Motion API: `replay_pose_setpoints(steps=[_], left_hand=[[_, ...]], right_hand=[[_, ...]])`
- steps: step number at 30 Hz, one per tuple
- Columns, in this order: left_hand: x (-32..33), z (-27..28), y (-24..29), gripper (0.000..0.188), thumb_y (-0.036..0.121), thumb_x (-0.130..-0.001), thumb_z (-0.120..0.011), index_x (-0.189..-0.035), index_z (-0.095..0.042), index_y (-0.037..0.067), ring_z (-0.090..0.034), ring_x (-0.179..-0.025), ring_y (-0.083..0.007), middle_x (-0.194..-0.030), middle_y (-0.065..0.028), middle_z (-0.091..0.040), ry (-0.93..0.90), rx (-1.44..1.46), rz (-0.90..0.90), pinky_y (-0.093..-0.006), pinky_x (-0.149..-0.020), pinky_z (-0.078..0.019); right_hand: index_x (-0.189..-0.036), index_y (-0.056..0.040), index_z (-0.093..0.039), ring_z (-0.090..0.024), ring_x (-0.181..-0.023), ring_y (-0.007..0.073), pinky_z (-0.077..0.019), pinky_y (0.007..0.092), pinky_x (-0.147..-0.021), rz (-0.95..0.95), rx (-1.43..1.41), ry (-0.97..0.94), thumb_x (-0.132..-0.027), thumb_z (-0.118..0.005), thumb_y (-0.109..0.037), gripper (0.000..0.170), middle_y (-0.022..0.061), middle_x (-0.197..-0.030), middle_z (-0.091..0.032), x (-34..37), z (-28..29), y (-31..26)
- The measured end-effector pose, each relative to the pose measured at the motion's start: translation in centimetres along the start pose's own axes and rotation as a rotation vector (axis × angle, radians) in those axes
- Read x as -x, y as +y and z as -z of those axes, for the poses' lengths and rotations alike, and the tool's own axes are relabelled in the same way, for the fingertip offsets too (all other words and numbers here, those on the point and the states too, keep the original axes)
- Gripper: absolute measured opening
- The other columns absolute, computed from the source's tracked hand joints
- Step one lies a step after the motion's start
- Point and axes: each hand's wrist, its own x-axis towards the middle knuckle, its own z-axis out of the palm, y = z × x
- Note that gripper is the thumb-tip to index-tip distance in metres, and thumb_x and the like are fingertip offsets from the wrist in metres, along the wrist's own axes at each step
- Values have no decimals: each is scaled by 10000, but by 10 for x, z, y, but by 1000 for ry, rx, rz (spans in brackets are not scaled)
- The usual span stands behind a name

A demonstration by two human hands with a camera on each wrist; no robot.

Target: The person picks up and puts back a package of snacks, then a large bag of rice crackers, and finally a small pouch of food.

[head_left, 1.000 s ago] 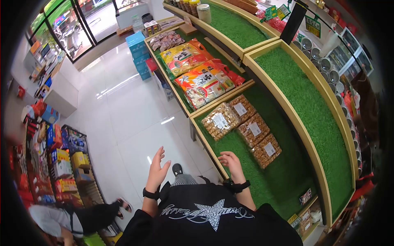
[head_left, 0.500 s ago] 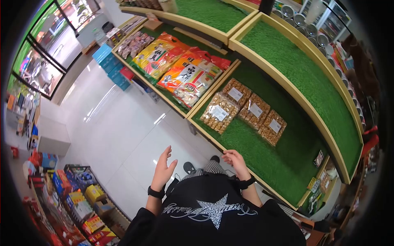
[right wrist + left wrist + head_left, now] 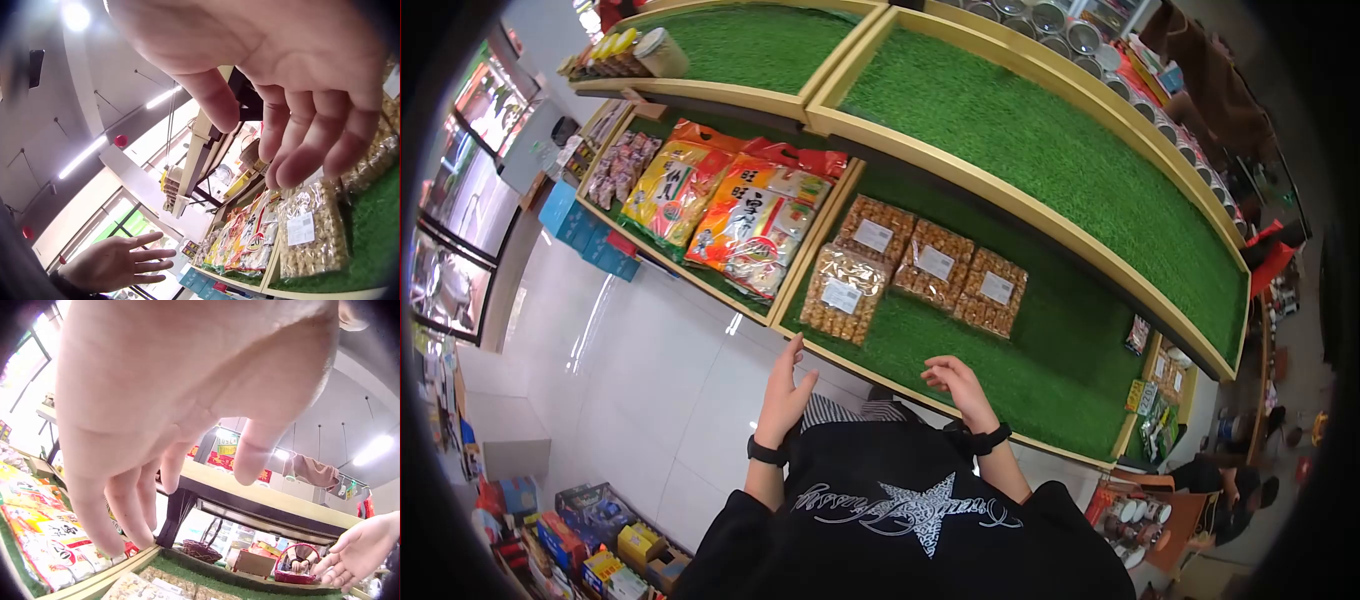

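Both hands are raised in front of the body at the shelf's front edge, holding nothing. The left hand (image 3: 783,393) has relaxed fingers, its tips near the wooden rim below the leftmost nut pack (image 3: 841,296). The right hand (image 3: 963,392) hangs over the rim, fingers slightly bent. Several clear packs with white labels lie on green turf; the leftmost overlaps its neighbour (image 3: 874,236). In the left wrist view, the left hand (image 3: 187,394) spreads above the shelf. In the right wrist view, the right hand (image 3: 281,81) is near a labelled pack (image 3: 311,231).
Large snack bags (image 3: 752,222) fill the left compartment beside a wooden divider. An upper turf shelf (image 3: 1020,150) overhangs the packs. Jars (image 3: 662,52) stand at upper left. Boxes (image 3: 605,572) sit low at left; a seated person is at far right.
The view has swung to the right, so the shelf now lies more squarely ahead, with the packs further left in view. Both hands stay raised and empty. The packs keep their arrangement.
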Motion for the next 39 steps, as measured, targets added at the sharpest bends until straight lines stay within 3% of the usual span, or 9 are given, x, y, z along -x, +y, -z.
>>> replay_pose_setpoints(steps=[13,17,21,23,26,28,31,35,39], left_hand=[[-108,8,-27,566,79,-786,-553,-1287,-300,5,-450,-1078,-250,-1186,-179,-447,-294,25,9,-326,-914,-361],[-154,-1,-83,561,76,-803,-535,-1293,-276,-10,-432,-1084,-207,-1196,-181,-425,-392,255,189,-295,-903,-371],[-188,-17,-145,604,91,-781,-527,-1284,-228,-62,-501,-707,-100,-922,-90,-538,-288,474,590,-206,-571,-400],[-201,-21,-171,610,88,-760,-520,-1281,-241,-62,-499,-746,-114,-891,-73,-519,-300,412,723,-220,-639,-414],[-215,-28,-182,606,102,-759,-481,-1293,-242,-57,-477,-922,-159,-1013,-92,-516,-285,440,715,-238,-821,-367],[-220,-30,-187,610,92,-759,-470,-1299,-229,-57,-462,-977,-169,-1083,-111,-492,-318,472,672,-242,-846,-355],[-225,-27,-190,580,55,-741,-433,-1301,-288,16,-414,-1068,-125,-1150,-52,-467,-436,551,623,-267,-887,-323],[-230,-25,-186,611,39,-706,-451,-1294,-331,151,-449,-967,-112,-1131,11,-479,-656,479,668,-237,-796,-339],[-223,-22,-140,680,35,-714,-449,-1352,-228,112,-442,-905,-92,-1094,3,-464,-690,380,556,-249,-787,-358]], right_hand=[[-1053,-68,-517,-539,-786,96,-399,227,-696,-50,-155,176,-860,-458,-188,234,25,-903,-594,-38,-18,5],[-1094,-13,-477,-541,-771,118,-422,239,-682,-68,-153,198,-843,-496,-154,289,64,-849,-579,-78,-35,3],[-1193,25,-392,-544,-799,159,-423,256,-708,-206,28,198,-797,-552,-205,485,91,-859,-568,-135,-52,39],[-1282,17,-290,-527,-936,226,-405,290,-805,-319,83,133,-779,-566,-231,624,153,-1011,-543,-163,-55,72],[-1323,-1,-220,-448,-1095,268,-373,334,-880,-430,225,134,-784,-559,-234,677,172,-1209,-444,-181,-69,74],[-1362,-27,-119,-414,-1139,273,-344,326,-921,-354,288,145,-780,-548,-216,748,216,-1360,-243,-191,-78,85],[-1366,-29,-100,-369,-1182,264,-324,319,-941,-322,71,89,-775,-556,-200,766,207,-1370,-233,-197,-88,78],[-1357,-9,-141,-393,-1159,244,-322,297,-937,-427,-126,58,-752,-561,-126,746,188,-1370,-247,-189,-84,40],[-1347,1,-175,-445,-1091,235,-343,287,-911,-304,-103,155,-746,-559,-111,722,172,-1327,-325,-173,-74,45]])
